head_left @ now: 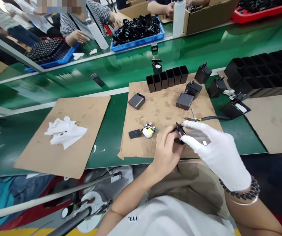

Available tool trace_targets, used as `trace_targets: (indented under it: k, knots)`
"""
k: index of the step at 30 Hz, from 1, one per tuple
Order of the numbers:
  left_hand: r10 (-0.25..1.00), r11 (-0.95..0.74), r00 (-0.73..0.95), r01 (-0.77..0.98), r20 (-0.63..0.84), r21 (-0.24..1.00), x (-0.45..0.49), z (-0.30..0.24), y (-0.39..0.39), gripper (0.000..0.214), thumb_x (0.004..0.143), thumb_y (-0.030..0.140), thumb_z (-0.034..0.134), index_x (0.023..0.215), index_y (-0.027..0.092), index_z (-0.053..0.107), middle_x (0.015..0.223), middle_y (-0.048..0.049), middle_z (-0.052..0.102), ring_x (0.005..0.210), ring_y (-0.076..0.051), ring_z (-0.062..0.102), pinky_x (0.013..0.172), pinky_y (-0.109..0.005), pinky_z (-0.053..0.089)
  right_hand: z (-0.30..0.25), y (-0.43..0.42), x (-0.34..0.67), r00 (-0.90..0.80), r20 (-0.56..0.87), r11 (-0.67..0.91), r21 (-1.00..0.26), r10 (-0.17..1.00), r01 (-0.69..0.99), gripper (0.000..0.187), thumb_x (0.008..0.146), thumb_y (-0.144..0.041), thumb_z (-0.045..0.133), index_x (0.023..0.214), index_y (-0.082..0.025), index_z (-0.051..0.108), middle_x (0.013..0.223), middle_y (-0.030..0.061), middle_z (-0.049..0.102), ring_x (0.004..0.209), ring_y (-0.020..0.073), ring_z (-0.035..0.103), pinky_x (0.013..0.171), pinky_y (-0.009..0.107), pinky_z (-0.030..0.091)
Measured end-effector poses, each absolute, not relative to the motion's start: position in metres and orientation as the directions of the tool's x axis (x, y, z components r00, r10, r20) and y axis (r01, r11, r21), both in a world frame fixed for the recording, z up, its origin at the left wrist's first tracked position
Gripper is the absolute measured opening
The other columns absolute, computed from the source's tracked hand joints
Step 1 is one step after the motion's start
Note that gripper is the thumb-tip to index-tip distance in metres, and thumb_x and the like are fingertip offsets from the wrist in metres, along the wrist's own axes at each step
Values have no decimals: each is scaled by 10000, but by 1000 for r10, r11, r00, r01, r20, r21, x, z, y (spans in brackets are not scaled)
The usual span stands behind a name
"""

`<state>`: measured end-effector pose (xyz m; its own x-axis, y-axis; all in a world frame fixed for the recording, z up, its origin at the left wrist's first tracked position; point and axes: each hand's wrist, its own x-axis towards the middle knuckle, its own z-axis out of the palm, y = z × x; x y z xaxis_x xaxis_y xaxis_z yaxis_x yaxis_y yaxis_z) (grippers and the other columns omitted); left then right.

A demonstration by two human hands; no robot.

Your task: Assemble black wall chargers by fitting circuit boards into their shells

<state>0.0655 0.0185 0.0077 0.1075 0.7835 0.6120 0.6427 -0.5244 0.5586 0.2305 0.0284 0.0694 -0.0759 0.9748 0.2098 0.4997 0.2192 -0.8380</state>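
Between left hand (166, 151) and gloved right hand (218, 150), both pinching it, sits a black part (180, 129); circuit board (150, 129) lies beside left hand.

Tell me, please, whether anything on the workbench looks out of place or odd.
Small white scraps lie loose on the green tabletop beside the left cardboard sheet, like litter. Also, only the right hand wears a white glove; the left hand looks bare, an odd mismatch.
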Motion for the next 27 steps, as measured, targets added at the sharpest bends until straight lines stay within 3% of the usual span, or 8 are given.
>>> trace_targets:
  k: [4, 7, 12, 16, 20, 23, 27]
  knots:
    - [750, -531, 125, 699, 649, 479, 72, 11, 19, 213, 882, 118, 667, 1062, 202, 592, 1236, -135, 691, 1113, -256, 674, 919, -384, 550, 69, 22, 226, -55, 285, 261, -762, 957, 592, 235, 952, -351, 673, 1115, -219, 779, 1090, 47, 818, 929, 245, 804, 857, 363, 651]
    - [718, -557, 170, 722, 676, 411, 74, 11, 20, 142, 931, 155, 617, 1071, 179, 601, 1209, -157, 696, 1094, -252, 665, 881, -372, 521, 68, 22, 229, -84, 299, 285, -731, 951, 620, 262, 946, -376, 679, 1135, -224, 777, 1088, 47, 817, 886, 250, 797, 834, 378, 630]
    - [658, -572, 161, 742, 735, 350, 77, 7, 20, 82, 948, 153, 583, 1026, 156, 608, 1196, -183, 704, 1059, -248, 672, 856, -353, 490, 73, 27, 235, -124, 169, 210, -753, 978, 624, 268, 922, -388, 669, 1141, -261, 758, 1028, 18, 815, 668, 189, 719, 648, 338, 550]
    - [615, -584, 161, 751, 772, 309, 77, 4, 19, 110, 922, 108, 596, 1017, 162, 614, 1188, -172, 713, 1044, -238, 680, 843, -334, 473, 78, 30, 235, -143, 8, 87, -826, 990, 558, 264, 885, -434, 694, 1074, -255, 736, 1062, 25, 790, 834, 218, 732, 743, 343, 559]
    - [603, -623, 173, 712, 779, 324, 73, 1, 19, 128, 922, 111, 615, 1033, 174, 614, 1213, -170, 716, 1073, -230, 688, 843, -328, 470, 79, 33, 239, -157, 2, 74, -887, 988, 455, 165, 850, -373, 732, 950, -241, 722, 998, 22, 773, 886, 213, 722, 829, 340, 573]
    - [625, -655, 158, 638, 765, 403, 70, 0, 21, 303, 910, 129, 650, 1201, 180, 580, 1221, -156, 719, 1099, -227, 693, 880, -336, 488, 80, 34, 243, -186, 0, 74, -917, 983, 393, 124, 847, -343, 753, 921, -244, 735, 984, 16, 777, 917, 218, 736, 843, 334, 593]
    - [656, -643, 64, 570, 752, 512, 71, -4, 24, 645, 878, 159, 706, 1465, 196, 441, 1241, -145, 700, 1156, -241, 681, 916, -355, 537, 78, 31, 242, -179, 112, 185, -864, 978, 468, 120, 902, -289, 705, 1005, -249, 752, 1069, 13, 787, 1000, 221, 749, 955, 369, 594]
